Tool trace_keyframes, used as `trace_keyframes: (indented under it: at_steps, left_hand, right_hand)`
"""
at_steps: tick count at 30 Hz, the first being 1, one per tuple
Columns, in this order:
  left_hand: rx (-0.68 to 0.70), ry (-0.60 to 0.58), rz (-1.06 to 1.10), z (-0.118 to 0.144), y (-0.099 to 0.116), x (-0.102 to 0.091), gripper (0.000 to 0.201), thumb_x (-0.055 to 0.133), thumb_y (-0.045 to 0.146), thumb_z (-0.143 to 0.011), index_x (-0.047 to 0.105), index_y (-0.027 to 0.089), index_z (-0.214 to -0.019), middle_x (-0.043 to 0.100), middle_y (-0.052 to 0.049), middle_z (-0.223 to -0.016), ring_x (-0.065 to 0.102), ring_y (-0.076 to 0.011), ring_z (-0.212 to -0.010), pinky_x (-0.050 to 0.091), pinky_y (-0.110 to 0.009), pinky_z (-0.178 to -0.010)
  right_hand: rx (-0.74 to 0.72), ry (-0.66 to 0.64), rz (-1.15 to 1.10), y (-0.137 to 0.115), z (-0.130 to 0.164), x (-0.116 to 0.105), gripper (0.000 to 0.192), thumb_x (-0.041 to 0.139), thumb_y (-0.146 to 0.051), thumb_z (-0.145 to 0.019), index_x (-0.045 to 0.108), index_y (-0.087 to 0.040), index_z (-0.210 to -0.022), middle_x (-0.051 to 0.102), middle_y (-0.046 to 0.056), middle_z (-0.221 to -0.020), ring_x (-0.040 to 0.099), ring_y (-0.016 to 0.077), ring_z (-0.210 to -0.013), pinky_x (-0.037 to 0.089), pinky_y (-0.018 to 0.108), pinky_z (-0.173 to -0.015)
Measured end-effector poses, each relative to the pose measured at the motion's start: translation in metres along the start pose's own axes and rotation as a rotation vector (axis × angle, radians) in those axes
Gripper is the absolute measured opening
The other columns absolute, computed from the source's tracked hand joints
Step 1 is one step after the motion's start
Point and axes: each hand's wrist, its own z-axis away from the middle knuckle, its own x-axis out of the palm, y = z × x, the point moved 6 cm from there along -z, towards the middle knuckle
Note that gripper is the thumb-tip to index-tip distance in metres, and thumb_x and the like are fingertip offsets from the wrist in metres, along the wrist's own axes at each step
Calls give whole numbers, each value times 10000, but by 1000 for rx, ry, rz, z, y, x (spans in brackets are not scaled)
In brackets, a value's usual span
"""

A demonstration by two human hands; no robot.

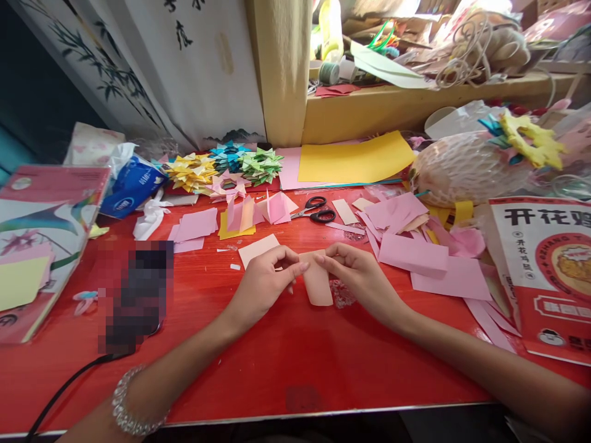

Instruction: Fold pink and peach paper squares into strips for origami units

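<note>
A peach-coloured paper strip (318,286) hangs between my two hands, its upper edge folded over or bent. My left hand (271,274) pinches the strip's left corner between thumb and fingers. On the other corner, my right hand (353,271) grips with thumb and forefinger. Behind my left hand lies a flat peach paper square (258,247), partly covered by the fingers. Black-handled scissors (318,210) rest on the table beyond my hands, their blades pointing left. Folded pink and peach papers (277,206) stand just left of the scissors.
Pink paper pieces (413,255) are piled at right, beside a printed food bag (545,277). Finished folded-paper rings (191,173) and a yellow sheet (355,159) lie at the back. At left are a blue tissue pack (132,186), a book (50,184) and a blurred dark device (136,301) with a cable.
</note>
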Motion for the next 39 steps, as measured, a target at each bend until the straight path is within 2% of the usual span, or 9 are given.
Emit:
trace_keyframes:
  at_steps: [8,12,17,20,23,27,30,33,39]
  left_hand:
    - [20,102,65,-1,0,-8,232,592,350,-782,483,173,-678,477,57,-625,475,-72,-509,386,-223,-557]
    - [21,92,62,-2,-1,-7,219,590,348,-781,487,175,-695,474,58,-643,474,-70,-523,388,-217,-558]
    - [-34,7,10,-3,-8,-1,247,590,383,-770,500,174,-675,459,56,-603,446,-81,-530,362,-213,-525]
    - [-33,37,-4,-3,-9,-2,271,586,387,-777,470,177,-652,444,64,-566,428,-76,-509,344,-211,-520]
    - [-12,72,-19,-3,-6,-5,286,577,387,-791,445,179,-644,442,67,-557,428,-70,-497,340,-209,-521]
    - [-41,56,-34,-6,-7,-6,299,583,406,-783,445,178,-649,447,66,-564,438,-68,-486,339,-206,-503]
    - [-69,1,-51,-7,-10,-4,285,590,429,-771,495,172,-689,493,53,-613,445,-70,-495,350,-207,-497]
    - [-82,11,-74,-6,-13,-4,305,593,446,-763,491,170,-682,488,54,-593,434,-68,-493,338,-202,-484]
    - [-80,42,-76,-5,-13,-5,349,579,466,-767,424,178,-646,414,72,-548,389,-62,-471,313,-198,-459]
  right_hand:
    - [63,-151,89,3,2,11,299,537,-473,-802,557,-176,-768,489,-26,-622,392,82,-488,287,197,-399]
    - [100,-169,98,4,4,13,300,532,-441,-818,600,-150,-785,518,-5,-654,399,79,-509,281,198,-414]
    - [82,-189,11,5,2,13,280,545,-423,-814,621,-159,-758,557,16,-660,473,104,-545,321,204,-427]
    - [154,-199,25,11,1,13,298,551,-453,-800,630,-167,-796,564,11,-645,485,100,-504,304,189,-368]
    - [221,-233,-44,16,1,15,272,571,-432,-791,614,-164,-811,628,34,-721,592,132,-589,303,170,-347]
    - [266,-249,-100,18,1,16,219,582,-375,-795,589,-156,-795,680,68,-820,669,190,-758,330,151,-351]
    - [247,-263,-102,17,1,16,210,565,-366,-813,586,-157,-801,687,62,-823,677,192,-779,405,161,-402]
    - [244,-286,-117,18,0,17,201,559,-359,-822,585,-162,-793,689,58,-823,678,187,-787,493,206,-524]
    - [265,-311,-116,20,-1,18,210,594,-366,-797,593,-160,-834,693,81,-836,678,210,-808,493,216,-499]
